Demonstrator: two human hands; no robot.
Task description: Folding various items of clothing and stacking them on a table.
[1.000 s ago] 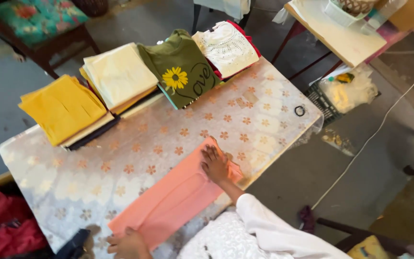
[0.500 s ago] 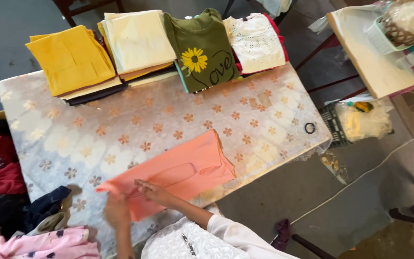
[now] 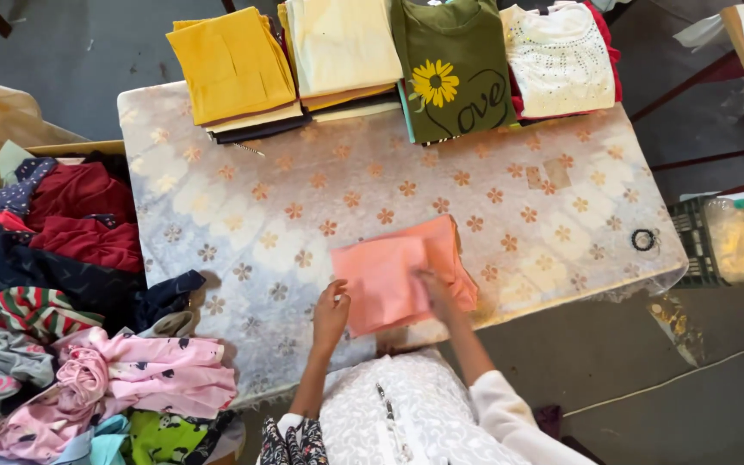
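Closest to me, my left hand sits at the near edge of the worktop, its fingers curled loosely and touching the near left corner of the pink garment; I cannot tell whether they pinch the cloth or only press on it. My right hand lies flat on top of the same garment, fingers spread and pressing down near the fold line, gripping nothing that I can see. The pink garment is folded into a rough rectangle and lies on the near side of the worktop, slightly right of centre, with one layer doubled over another and its right edge bunched a little.

To my left, just beside the worktop, a heap of unfolded clothes spills over, with pink printed pieces nearest, striped and dark blue ones in the middle, and red ones further back.

The worktop wears a pale cloth with an orange flower pattern. Near its right edge lies a small black ring, well apart from the garment.

Along the far edge sit four folded stacks side by side: a yellow stack, a cream stack, a green shirt with a sunflower print, and a white sparkly top resting on something red.
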